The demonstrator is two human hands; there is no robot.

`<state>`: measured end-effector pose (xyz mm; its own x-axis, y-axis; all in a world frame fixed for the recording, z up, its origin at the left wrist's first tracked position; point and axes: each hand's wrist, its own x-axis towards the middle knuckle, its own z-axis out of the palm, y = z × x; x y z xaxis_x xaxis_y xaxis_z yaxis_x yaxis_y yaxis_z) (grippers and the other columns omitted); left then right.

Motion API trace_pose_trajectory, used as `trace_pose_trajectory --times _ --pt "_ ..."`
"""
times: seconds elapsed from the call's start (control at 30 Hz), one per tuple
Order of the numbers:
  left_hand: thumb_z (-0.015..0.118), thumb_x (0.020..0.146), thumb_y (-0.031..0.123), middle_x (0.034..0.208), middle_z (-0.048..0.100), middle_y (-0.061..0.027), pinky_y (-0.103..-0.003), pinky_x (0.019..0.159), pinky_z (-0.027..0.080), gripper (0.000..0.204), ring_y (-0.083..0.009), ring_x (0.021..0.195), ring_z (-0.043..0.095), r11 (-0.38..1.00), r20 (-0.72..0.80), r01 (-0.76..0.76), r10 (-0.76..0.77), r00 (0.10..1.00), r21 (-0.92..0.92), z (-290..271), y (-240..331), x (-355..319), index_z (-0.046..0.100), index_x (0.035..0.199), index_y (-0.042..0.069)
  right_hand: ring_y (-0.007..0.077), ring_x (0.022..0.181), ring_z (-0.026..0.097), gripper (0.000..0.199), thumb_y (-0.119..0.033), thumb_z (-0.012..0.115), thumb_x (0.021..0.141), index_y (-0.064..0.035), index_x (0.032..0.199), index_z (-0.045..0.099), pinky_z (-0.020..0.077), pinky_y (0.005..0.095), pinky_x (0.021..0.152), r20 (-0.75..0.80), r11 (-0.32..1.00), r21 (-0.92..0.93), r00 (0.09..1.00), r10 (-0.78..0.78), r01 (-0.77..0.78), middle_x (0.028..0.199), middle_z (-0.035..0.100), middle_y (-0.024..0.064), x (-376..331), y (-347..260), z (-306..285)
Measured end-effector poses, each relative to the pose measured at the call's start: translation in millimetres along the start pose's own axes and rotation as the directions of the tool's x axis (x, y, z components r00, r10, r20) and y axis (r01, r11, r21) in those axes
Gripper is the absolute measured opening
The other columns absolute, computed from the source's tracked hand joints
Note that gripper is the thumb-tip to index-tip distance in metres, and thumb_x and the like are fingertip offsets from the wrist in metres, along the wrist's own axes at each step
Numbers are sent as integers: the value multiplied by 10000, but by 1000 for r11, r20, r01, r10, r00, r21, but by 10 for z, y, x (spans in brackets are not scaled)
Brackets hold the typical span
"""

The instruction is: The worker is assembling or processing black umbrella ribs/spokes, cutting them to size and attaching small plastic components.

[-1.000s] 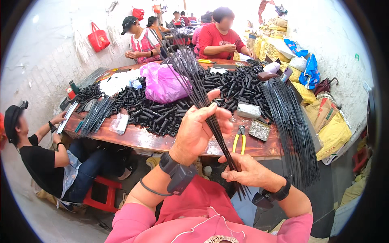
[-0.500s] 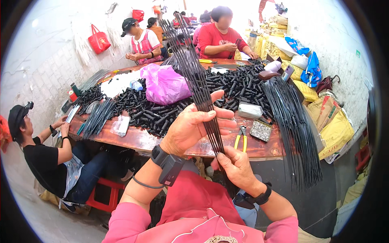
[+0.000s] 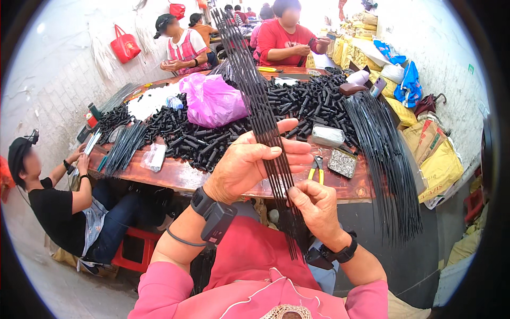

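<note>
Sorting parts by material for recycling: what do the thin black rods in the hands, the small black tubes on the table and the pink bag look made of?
Thin black rods: likely dark-coated metal; very slim, straight, faint sheen.
Small black tubes: probably moulded plastic; matte, uniform; metal not excluded.
Pink bag: thin plastic film; crinkled, glossy, slightly translucent.
Table: seemingly varnished wood; reddish, shiny.

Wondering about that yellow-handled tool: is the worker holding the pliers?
No, the pliers lie on the table while both hands grip the black rods.
</note>
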<state>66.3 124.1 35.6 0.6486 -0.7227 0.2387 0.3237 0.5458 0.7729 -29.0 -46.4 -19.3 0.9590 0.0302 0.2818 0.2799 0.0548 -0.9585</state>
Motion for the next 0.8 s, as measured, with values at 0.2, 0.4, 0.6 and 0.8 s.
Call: trace_pose_trajectory --times 0.2,0.4,0.6,0.8 --pt "603 871 48 1294 540 -337 -553 1066 423 659 -478 1231 526 999 2 45 -45 999 -10 -13 -25 37 319 1463 -17 270 590 612 89 -43 609 907 5 832 609 446 350 513 52 612 -640 822 -567 464 706 596 122 60 179 -80" --pt "605 873 55 1279 549 -337 -555 1072 414 651 -482 1238 518 999 3 36 -36 999 -14 -51 -54 79 325 1456 -23 296 568 582 131 -82 615 931 -1 831 596 448 359 528 -117 866 -434 938 -326 246 675 583 150 90 95 -84" --pt "602 872 42 1280 540 -350 -567 1073 413 650 -490 1236 514 998 -13 60 -60 998 -5 -46 -75 94 322 1454 -29 145 582 585 124 -95 655 927 20 887 633 443 315 522 -27 934 -283 972 -235 218 670 615 98 -2 102 -29" --pt "597 872 31 1279 540 -353 -561 1065 425 648 -487 1222 528 998 -13 61 -61 998 -2 -38 -113 119 319 1455 -30 245 555 605 96 -73 643 911 14 886 611 452 347 514 -21 798 -498 914 -404 341 652 591 136 3 142 -11"
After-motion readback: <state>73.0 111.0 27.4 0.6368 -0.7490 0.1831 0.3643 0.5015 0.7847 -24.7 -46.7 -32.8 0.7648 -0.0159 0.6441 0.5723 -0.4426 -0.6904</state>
